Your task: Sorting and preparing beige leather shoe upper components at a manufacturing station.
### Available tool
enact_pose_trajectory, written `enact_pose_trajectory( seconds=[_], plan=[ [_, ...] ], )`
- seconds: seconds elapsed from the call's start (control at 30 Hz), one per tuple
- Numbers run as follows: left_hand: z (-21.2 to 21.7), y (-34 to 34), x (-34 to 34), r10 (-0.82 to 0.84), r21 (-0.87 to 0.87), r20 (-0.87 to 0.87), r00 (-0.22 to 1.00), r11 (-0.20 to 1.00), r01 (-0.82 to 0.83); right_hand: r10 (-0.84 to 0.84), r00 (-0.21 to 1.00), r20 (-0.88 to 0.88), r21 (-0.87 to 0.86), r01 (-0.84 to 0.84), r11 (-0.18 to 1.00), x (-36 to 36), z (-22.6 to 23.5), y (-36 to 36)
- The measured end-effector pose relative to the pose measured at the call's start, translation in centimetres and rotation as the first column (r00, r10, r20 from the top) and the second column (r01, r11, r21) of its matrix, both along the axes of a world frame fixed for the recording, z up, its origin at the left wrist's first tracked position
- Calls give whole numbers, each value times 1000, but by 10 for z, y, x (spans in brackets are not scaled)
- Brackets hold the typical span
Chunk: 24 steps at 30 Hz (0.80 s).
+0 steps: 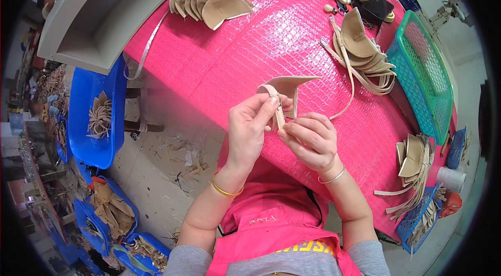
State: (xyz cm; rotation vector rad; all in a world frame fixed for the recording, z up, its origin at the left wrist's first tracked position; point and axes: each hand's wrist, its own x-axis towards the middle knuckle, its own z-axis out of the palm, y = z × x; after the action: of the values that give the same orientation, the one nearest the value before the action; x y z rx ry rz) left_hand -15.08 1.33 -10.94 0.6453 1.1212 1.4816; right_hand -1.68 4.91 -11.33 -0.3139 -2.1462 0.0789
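Both the left hand [249, 119] and the right hand [313, 138] pinch a narrow strap [280, 118] of a beige cupped piece [296, 87], above the tabletop [261, 36] near its front edge. Similar pieces lie in a right-hand stack [361, 38] before a green basket [442, 101] at the right edge, and in a far stack [227, 9] by the left edge.

A broad worktable [209, 67] fills most of this room, its glossy hot-pink plastic cover catching the light in white glints. Against its far left edge stands a pale grey open-fronted cabinet [96, 20]. Down on the left, I see dark stool legs [148, 128] above a pale floor [141, 171] strewn with scraps, and off to the right rises a whitish wall [467, 41].
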Motion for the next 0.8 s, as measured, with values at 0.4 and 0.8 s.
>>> enact_pose_trajectory(
  seconds=[0.4, 0.8],
  plan=[
    [7, -3, -1, 52, -4, 40, 998, 999, -52, 91, 995, -30, -132, -94, 987, 0, -2, -13],
    [7, -5, 1, 101, 30, 115, 988, 994, -105, 176, 983, -50, -186, -183, 965, -1, 0, -17]
  ],
)
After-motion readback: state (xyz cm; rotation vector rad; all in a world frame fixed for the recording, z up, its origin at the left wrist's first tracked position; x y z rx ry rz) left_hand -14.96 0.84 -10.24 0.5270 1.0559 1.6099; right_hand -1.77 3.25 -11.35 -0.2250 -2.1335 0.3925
